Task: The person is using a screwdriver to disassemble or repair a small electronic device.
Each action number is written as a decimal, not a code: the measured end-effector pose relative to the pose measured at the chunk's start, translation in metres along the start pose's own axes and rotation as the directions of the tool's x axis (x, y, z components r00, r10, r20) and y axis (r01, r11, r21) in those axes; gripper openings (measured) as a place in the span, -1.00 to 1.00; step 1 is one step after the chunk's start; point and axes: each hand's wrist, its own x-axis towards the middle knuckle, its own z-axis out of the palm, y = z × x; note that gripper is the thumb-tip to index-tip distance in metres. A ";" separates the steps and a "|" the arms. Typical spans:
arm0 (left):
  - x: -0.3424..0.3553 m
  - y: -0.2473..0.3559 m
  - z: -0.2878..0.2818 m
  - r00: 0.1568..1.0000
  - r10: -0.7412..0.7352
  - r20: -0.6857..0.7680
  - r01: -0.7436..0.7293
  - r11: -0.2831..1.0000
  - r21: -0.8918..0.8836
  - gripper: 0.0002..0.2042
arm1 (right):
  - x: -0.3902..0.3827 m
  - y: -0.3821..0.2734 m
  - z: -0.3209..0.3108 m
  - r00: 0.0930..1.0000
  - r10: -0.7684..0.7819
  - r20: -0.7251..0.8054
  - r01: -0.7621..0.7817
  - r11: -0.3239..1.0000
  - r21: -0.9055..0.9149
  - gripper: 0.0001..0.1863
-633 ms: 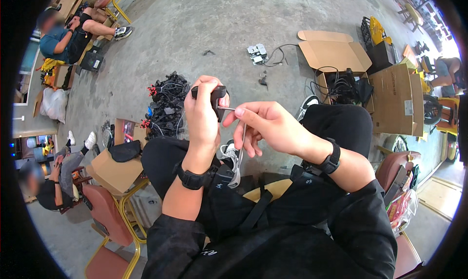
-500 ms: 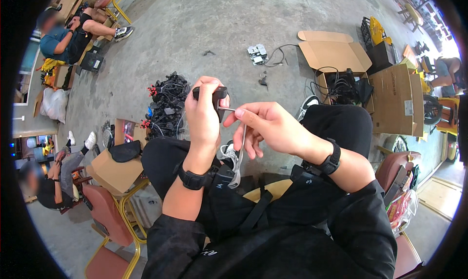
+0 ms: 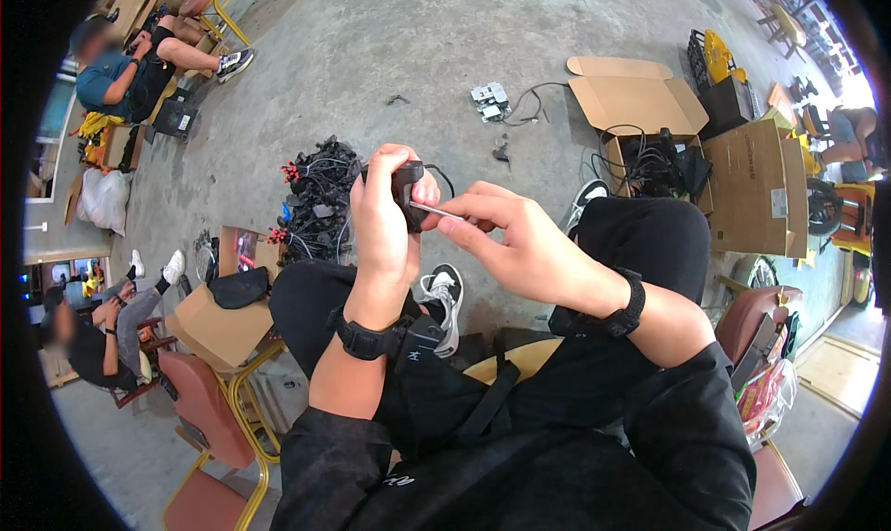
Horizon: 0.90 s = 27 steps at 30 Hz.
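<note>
In my raised left hand (image 3: 382, 211) I grip a small black plastic part (image 3: 406, 183), fingers wrapped round it; what kind of part it is I cannot make out. A thin black cable (image 3: 445, 173) curves out beside it. My right hand (image 3: 515, 237) is closed on a slim metal hex key (image 3: 433, 211), pinched between thumb and fingers. The key's tip meets the side of the black part that faces right. The rest of the key is hidden by my right hand.
Left of my hands, a heap of black parts with cables (image 3: 320, 201) lies on the concrete floor. An open cardboard box of cables (image 3: 654, 164) stands to the right. A metal device (image 3: 490, 102) lies ahead. A brown chair (image 3: 209, 406) is at lower left; two people sit farther left.
My right hand has turned, swinging the hex key's long arm from hanging down to pointing at the black part. My left hand has tilted the part slightly, and its cable now shows.
</note>
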 end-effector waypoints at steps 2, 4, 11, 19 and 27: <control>0.000 0.001 0.001 1.000 -0.006 0.007 0.006 1.000 -0.010 -0.80 | 0.000 0.003 0.001 0.997 0.082 0.003 -0.082 0.989 0.125 -0.75; -0.001 0.001 0.001 1.000 -0.007 0.011 0.007 1.000 -0.016 -0.80 | 0.000 0.004 0.000 0.988 0.149 0.043 -0.154 0.967 0.203 -0.73; -0.002 0.001 0.001 0.991 0.065 0.114 -0.056 0.995 -0.087 -0.79 | 0.005 0.000 -0.003 0.928 0.298 0.224 -0.369 0.821 0.435 -0.68; -0.002 -0.004 -0.002 0.985 0.145 0.095 -0.156 0.981 0.113 -0.82 | 0.004 -0.020 -0.020 0.811 0.405 0.422 -0.585 0.576 0.571 -0.65; 0.000 -0.001 -0.003 0.995 0.025 0.099 -0.013 0.992 -0.127 -0.84 | -0.002 -0.007 -0.003 1.000 -0.011 -0.022 0.010 1.000 -0.023 -0.81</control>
